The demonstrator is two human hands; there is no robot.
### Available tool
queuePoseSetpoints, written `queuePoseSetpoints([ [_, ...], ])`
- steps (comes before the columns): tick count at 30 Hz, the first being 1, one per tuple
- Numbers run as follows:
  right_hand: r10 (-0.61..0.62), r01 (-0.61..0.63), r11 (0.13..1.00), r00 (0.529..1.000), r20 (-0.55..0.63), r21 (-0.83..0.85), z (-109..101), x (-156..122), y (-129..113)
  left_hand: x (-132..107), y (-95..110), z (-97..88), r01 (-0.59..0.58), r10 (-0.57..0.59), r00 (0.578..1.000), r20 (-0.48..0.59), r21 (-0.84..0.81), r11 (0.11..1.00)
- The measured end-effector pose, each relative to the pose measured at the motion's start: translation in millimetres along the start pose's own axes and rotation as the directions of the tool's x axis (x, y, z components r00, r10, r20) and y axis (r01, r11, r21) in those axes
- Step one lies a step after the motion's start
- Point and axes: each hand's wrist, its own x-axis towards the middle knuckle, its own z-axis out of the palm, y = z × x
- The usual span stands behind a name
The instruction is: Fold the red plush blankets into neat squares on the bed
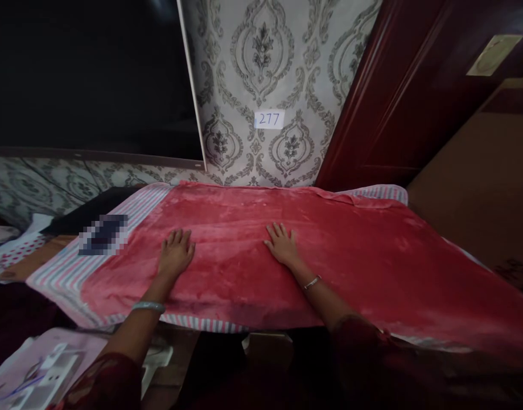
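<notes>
A red plush blanket (pixel 227 262) is spread over a flat surface in front of me. Both of my palms rest on it with nothing held. My left hand (pixel 176 253) lies left of centre, fingers spread and pointing away from me. Further right, my right hand (pixel 282 245) is flat on the fabric, its fingers apart. Beneath the blanket, a striped cloth (pixel 69 276) in white, pink and grey shows at the left side and along parts of the edges. Near the back right, the blanket's edge is slightly rumpled.
A pixelated dark rectangular object (pixel 103 234) lies on the striped cloth at left. A large black screen (pixel 90 80) stands behind. The patterned wall carries a paper marked 277 (pixel 270 119). A brown carton (pixel 478 188) is at right. A white power strip (pixel 52 376) sits at lower left.
</notes>
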Motion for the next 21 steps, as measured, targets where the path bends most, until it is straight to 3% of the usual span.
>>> queuePoseSetpoints([
  [9, -0.104, 0.104, 0.994, 0.995, 0.007, 0.019, 5.0, -0.5, 25.1, 2.2, -3.1, 4.4, -0.009, 0.009, 1.000, -0.009, -0.014, 1.000],
  [16, -0.042, 0.042, 0.999, 0.999, -0.030, 0.002, -0.1, -6.9, 22.1, 2.9, -1.9, 5.0, -0.010, 0.010, 1.000, -0.018, -0.021, 1.000],
  [21, 0.062, -0.063, 0.998, 0.996, -0.069, -0.012, 3.2, -13.8, 27.0, -0.9, 2.4, -1.9, 0.012, -0.011, 0.999, 0.045, -0.021, 1.000],
])
